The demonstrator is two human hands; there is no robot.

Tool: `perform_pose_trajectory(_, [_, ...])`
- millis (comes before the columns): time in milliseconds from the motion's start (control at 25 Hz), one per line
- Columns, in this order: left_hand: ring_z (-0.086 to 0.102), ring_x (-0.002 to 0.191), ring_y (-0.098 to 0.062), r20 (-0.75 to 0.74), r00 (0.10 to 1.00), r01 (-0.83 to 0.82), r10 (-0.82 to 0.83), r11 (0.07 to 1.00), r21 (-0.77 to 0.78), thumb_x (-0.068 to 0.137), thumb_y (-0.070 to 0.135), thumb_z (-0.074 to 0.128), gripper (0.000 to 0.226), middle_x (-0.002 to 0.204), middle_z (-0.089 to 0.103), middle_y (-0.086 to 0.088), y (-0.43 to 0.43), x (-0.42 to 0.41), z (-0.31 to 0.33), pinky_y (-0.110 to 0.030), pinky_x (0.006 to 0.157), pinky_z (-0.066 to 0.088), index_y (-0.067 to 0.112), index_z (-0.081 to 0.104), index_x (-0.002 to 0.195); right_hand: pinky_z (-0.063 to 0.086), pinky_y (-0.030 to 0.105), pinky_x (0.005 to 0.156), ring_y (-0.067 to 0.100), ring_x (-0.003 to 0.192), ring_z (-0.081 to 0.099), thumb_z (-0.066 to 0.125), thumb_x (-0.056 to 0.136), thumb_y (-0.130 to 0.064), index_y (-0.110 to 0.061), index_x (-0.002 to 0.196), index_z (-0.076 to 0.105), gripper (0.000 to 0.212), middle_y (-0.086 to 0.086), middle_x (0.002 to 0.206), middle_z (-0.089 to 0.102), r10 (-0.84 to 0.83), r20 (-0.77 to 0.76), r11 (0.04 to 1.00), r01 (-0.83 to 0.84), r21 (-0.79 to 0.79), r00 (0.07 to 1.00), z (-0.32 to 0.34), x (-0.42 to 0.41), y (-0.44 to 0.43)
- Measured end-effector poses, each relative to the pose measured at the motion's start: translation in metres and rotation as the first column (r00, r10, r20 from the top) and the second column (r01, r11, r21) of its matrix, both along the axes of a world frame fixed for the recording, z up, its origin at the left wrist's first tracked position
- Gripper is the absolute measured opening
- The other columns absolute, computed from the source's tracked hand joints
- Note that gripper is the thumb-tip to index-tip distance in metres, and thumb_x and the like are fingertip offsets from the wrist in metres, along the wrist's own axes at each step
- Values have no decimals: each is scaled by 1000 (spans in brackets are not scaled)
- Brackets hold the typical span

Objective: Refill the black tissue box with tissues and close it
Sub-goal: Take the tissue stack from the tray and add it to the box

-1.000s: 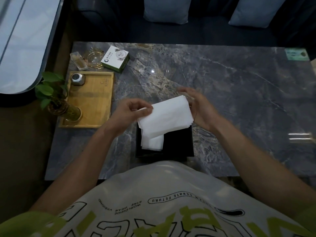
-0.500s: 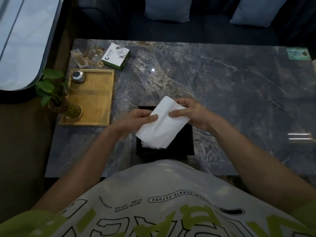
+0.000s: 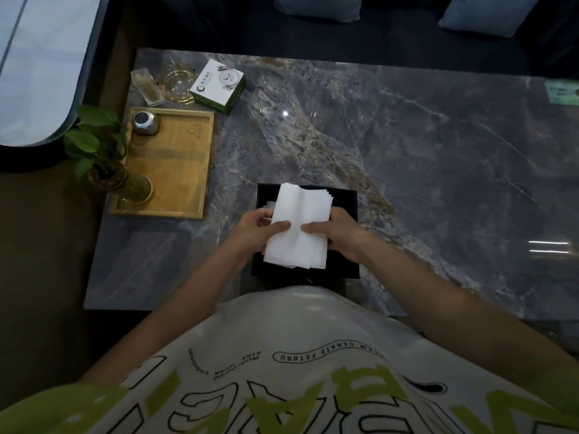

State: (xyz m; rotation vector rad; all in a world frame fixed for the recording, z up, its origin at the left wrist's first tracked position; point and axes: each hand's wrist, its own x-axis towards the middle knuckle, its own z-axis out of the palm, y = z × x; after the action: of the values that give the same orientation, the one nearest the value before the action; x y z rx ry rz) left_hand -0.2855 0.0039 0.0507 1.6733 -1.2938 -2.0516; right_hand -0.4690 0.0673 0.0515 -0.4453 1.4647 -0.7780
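Black tissue box (image 3: 344, 200): stands on the marble table (image 3: 438, 170) at the near edge, directly in front of the person. Its black rim shows on all sides of the stack held over it.
Tissues (image 3: 302, 208): a white folded stack, held flat over the box opening. Its long axis runs from the near wall to the far wall of the box, and the sheet edges fan slightly at the far right corner.
Left hand (image 3: 252, 230): grips the near left edge of the tissues, with the thumb pressed on top and the fingers curled underneath.
Right hand (image 3: 343, 234): grips the near right edge of the tissues in the same way, with its thumb tip close to the left thumb.
Contact of tissues with box interior: cannot be told, because the stack hides it.
Wooden tray (image 3: 178, 170): lies on the table to the left of the box, well apart from it.
Metal jar (image 3: 145, 122): stands on the far left corner of the tray.
Plant in glass vase (image 3: 103, 164): sits at the near left corner of the tray.
White and green carton (image 3: 217, 86): lies far left of the box, beyond the tray.
Glass dish (image 3: 177, 84): sits just left of the carton.
Cushions (image 3: 316, 6): lie on the dark sofa beyond the far side of the table.
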Motion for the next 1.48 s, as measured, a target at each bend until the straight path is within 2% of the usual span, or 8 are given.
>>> perform_pose_trajectory(120, [66,86,-25,209,977,52,-36,996,-72,81,20,73,19,91,67,-11,5,1,-12,-40,78,56,13,61,94,59,28,63,12,88,70,73,83,-5,-23,100,65,26,-3,101,72,57,-135,998,-57,10,989,-10,2,-3])
perform_pose_trajectory(200, [63,83,-22,344,937,119,-58,980,-159,80,24,73,32,89,64,-8,6,0,-17,-39,74,52,14,55,105,59,38,78,21,97,69,72,83,-4,-14,112,64,32,7,110,70,91,-233,996,-84,43,968,-18,6,-6])
perform_pose_trajectory(440, [60,92,-27,372,920,261,-124,902,-345,86,11,56,28,104,62,-14,4,-8,-19,-34,76,48,15,48,113,50,28,72,22,99,62,66,81,-9,-10,118,58,37,6,110,63,178,-477,984,-156,85,861,-21,17,-24])
perform_pose_trajectory(720, [44,126,-29,454,836,435,-309,878,-203,92,6,45,43,140,39,-17,11,-20,-36,-25,98,34,2,47,135,54,39,77,30,99,60,49,89,-6,-7,130,45,41,16,116,59,399,-575,913,-368,176,714,-22,29,-33])
perform_pose_trajectory(1120, [41,126,-32,484,761,533,-432,842,-87,94,11,45,45,141,34,-19,10,-21,-43,-27,98,34,1,41,138,38,28,53,25,79,54,51,88,-4,-1,131,38,44,20,110,58,535,-621,827,-503,250,572,-20,35,-41])
perform_pose_trajectory(1280, [37,130,-31,499,702,633,-508,766,-112,93,10,46,43,151,21,-17,10,-22,-39,-22,101,31,-2,43,134,37,27,51,25,80,55,51,89,-6,0,148,18,68,21,114,57,585,-615,783,-566,258,529,-14,32,-38])
perform_pose_trajectory(1360, [26,140,-33,517,647,702,-561,704,-114,93,10,46,47,157,5,-19,11,-21,-36,-33,116,26,-4,36,137,39,29,57,29,86,58,49,89,-4,0,152,13,72,24,120,54,597,-683,739,-621,261,422,-8,34,-33])
perform_pose_trajectory(1480, [13,146,-37,586,581,759,-565,636,-139,95,9,44,57,158,-3,-25,12,-19,-33,-43,120,18,-8,22,145,36,31,68,35,109,54,51,87,-1,2,132,43,45,25,139,42,566,-804,625,-730,276,181,-1,36,-28])
